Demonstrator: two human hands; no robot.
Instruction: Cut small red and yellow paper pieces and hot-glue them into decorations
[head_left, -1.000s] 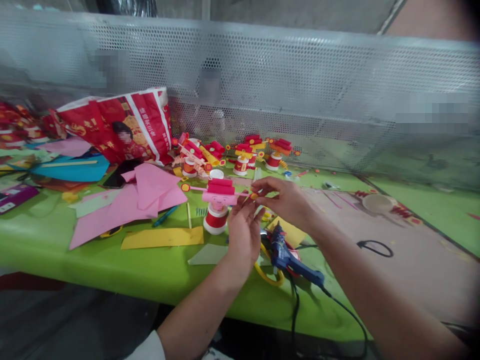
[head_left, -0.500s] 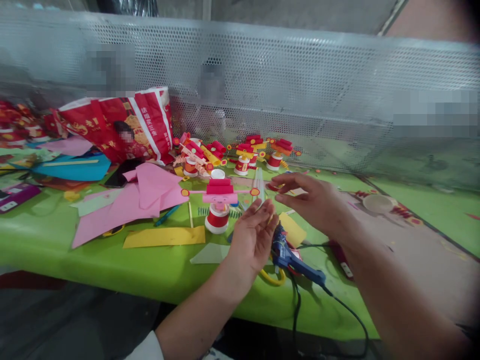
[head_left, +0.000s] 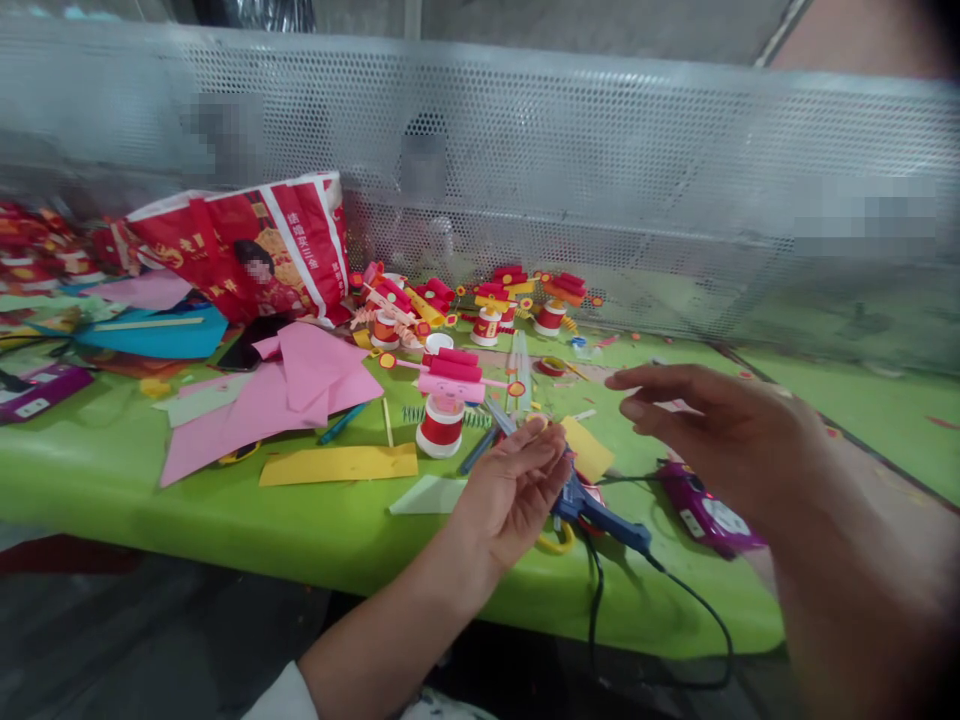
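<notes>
My left hand (head_left: 517, 490) is palm up with its fingers curled and the thumb against the fingertips. Something small and round seems to sit at the tips, too small to name. My right hand (head_left: 705, 420) hovers to the right, fingers stretched and thumb apart, nothing visible in it. Just left of my left hand stands a paper figure (head_left: 440, 427) with a red-and-white cup-like body, pink face and red rolled hat. A blue glue gun (head_left: 604, 520) lies beside my left hand, partly covered by it. Scissors with a yellow handle (head_left: 556, 542) lie under it.
Several finished figures (head_left: 487, 315) stand behind, near a perforated metal screen (head_left: 637, 180). Pink paper sheets (head_left: 255, 410), a yellow strip (head_left: 337, 464) and a red bag (head_left: 255, 250) are to the left. A purple box (head_left: 709, 510) lies under my right forearm. The glue gun's cord (head_left: 701, 605) hangs over the edge.
My right hand has drawn away to the right from my left hand, its fingers now apart. My left hand has shifted slightly right, its fingertips closer together. The view has moved a little.
</notes>
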